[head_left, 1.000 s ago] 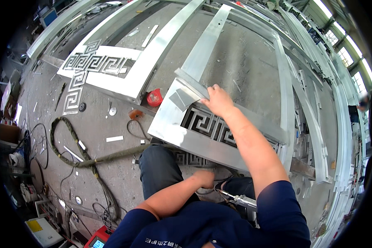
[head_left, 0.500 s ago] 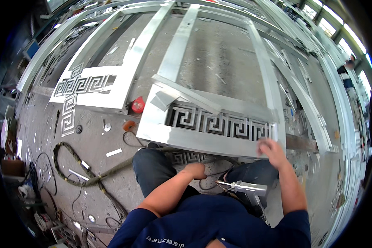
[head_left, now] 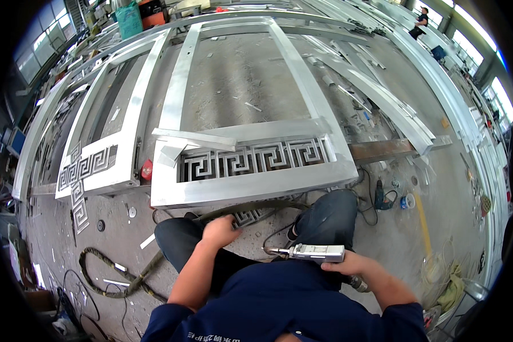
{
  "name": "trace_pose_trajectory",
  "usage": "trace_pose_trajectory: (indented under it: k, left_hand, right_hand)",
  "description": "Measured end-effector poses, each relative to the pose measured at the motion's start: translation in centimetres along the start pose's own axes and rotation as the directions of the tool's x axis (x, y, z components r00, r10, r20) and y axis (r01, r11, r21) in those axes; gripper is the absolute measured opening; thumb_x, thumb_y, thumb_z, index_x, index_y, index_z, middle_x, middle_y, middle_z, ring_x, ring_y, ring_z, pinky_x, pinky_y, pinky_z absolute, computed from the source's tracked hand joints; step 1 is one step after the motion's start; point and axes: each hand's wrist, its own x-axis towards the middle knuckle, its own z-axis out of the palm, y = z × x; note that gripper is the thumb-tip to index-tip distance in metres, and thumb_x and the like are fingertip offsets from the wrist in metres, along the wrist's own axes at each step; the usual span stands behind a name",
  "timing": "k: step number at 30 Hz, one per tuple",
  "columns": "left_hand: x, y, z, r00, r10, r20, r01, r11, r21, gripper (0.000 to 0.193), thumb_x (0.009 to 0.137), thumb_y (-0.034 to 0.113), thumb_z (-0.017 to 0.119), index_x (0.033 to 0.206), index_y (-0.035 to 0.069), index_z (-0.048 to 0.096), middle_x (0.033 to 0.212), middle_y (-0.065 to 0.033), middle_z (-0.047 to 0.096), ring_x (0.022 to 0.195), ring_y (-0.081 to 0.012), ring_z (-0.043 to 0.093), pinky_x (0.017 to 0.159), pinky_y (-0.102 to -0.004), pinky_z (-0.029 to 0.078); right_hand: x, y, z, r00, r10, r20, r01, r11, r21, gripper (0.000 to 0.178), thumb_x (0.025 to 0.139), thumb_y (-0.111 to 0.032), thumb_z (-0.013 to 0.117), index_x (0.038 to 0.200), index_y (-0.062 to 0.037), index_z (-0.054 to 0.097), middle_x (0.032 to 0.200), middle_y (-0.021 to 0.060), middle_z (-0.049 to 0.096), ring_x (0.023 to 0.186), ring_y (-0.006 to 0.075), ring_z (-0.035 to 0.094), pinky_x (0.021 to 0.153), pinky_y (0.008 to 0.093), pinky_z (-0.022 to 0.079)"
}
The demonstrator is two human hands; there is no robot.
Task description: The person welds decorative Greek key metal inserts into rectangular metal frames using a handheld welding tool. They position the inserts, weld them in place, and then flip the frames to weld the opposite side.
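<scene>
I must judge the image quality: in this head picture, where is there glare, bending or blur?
Head view: daylight glares on the silver metal frame with fret-pattern panel; its straight bars bend toward the rim; black vignette fills the corners; the grey handheld tool in the right hand looks sharp.
</scene>
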Motion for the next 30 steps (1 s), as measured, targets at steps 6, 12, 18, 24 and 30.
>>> trace_pose_trajectory:
  k: [6,12,18,24,30]
  left_hand:
    - [-9.5,-5.2,-5.3,0.724,-0.238,-0.647,-0.032,0.926,-0.377,0.019,0.085,0.012,0.077,0.095,0.0,0.067,0.077,-0.0083,0.064,0.066,-0.0171,0.059,0.063,-0.0313,0.05]
    - [-13.3,-6.8,-5.5,0.627,-0.359,-0.692,-0.027,0.877,-0.479,0.012,0.089,0.008,0.073,0.092,-0.002,0.067,0.075,-0.0045,0.064,0.067,-0.0093,0.058,0.063,-0.0268,0.049]
    - [-11.2,-4.0,-2.5,0.59,0.033,-0.807,0.118,0.985,0.126,0.012,0.081,0.017,0.076,0.078,0.009,0.067,0.078,-0.0061,0.066,0.076,-0.0274,0.062,0.072,-0.0414,0.046]
    - [-10.7,-4.1,-2.7,0.585,0.062,-0.809,0.066,0.99,0.123,0.013,0.079,0.015,0.075,0.074,0.01,0.065,0.075,-0.0056,0.063,0.075,-0.028,0.061,0.071,-0.042,0.044]
    - [-11.5,-5.1,-2.7,0.565,0.042,-0.824,0.097,0.988,0.116,0.012,0.078,0.014,0.075,0.073,0.01,0.065,0.073,-0.0048,0.062,0.072,-0.0276,0.06,0.068,-0.0411,0.044]
  right_hand:
    - [-7.2,-12.7,-5.8,0.868,0.003,-0.497,-0.036,0.998,-0.058,0.058,0.089,-0.036,0.079,0.134,-0.0044,0.062,0.114,0.0094,0.07,0.099,0.0197,0.068,0.094,0.036,0.053]
    - [-4.5,-17.9,-11.0,0.776,-0.568,-0.273,0.621,0.763,0.179,0.074,0.088,-0.048,0.074,0.139,0.0003,0.05,0.079,0.017,0.067,0.065,0.0253,0.067,0.067,0.0395,0.058]
    - [9.3,-22.4,-10.4,0.686,-0.638,-0.349,0.18,0.614,-0.768,0.067,0.093,-0.03,0.069,0.149,-0.0025,0.045,0.092,0.0249,0.071,0.079,0.0362,0.071,0.073,0.0467,0.054]
    - [22.3,-22.0,-11.4,0.76,-0.57,-0.312,-0.228,0.216,-0.949,0.07,0.095,-0.046,0.061,0.151,-0.0077,0.045,0.095,0.0172,0.075,0.087,0.0358,0.073,0.077,0.0498,0.056]
    - [25.9,-21.6,-9.3,0.802,-0.553,-0.229,-0.162,0.168,-0.972,0.071,0.096,-0.043,0.06,0.151,-0.0019,0.043,0.091,0.0177,0.075,0.083,0.0359,0.073,0.075,0.049,0.057]
